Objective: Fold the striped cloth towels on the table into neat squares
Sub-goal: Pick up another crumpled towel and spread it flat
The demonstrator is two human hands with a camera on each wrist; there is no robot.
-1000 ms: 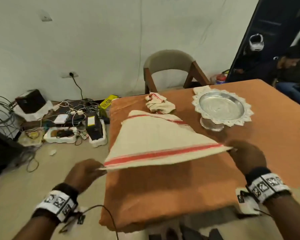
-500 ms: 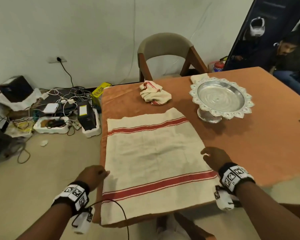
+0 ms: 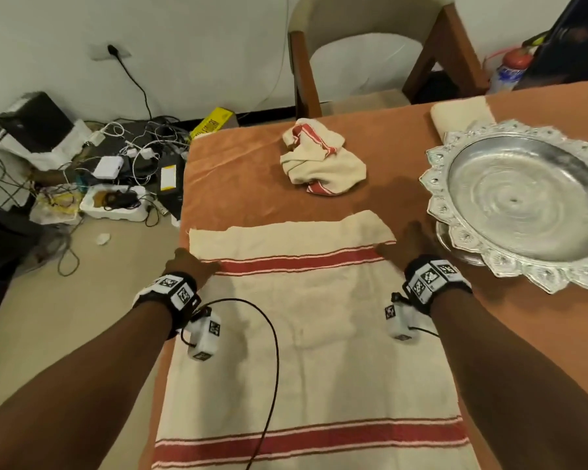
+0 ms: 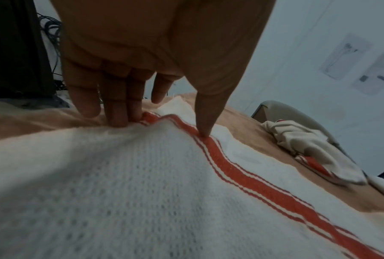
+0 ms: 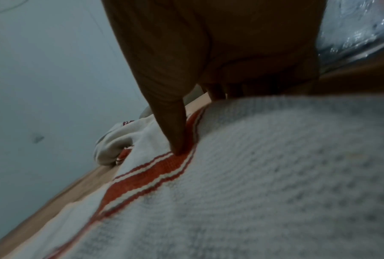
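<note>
Yellow cardboard box (image 3: 212, 123), floor by table corner, upper centre of head view: dark lettering, illegible. Wristbands (image 3: 174, 288) carry black-and-white square marker patterns, no readable words.

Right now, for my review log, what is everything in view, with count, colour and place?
Spread towel: 1, cream, red stripes, flat on table, near edge.
Crumpled towel: 1, cream and red, far side.
Folded cloth: 1, cream, behind tray.
Tray: 1, silver, right.
Table: 1, orange-brown cover.
Chair: 1, beige and wood, behind table.
Cables and chargers: many, floor left.
Left hand: grip on towel's left edge.
Right hand: grip on right edge.
</note>
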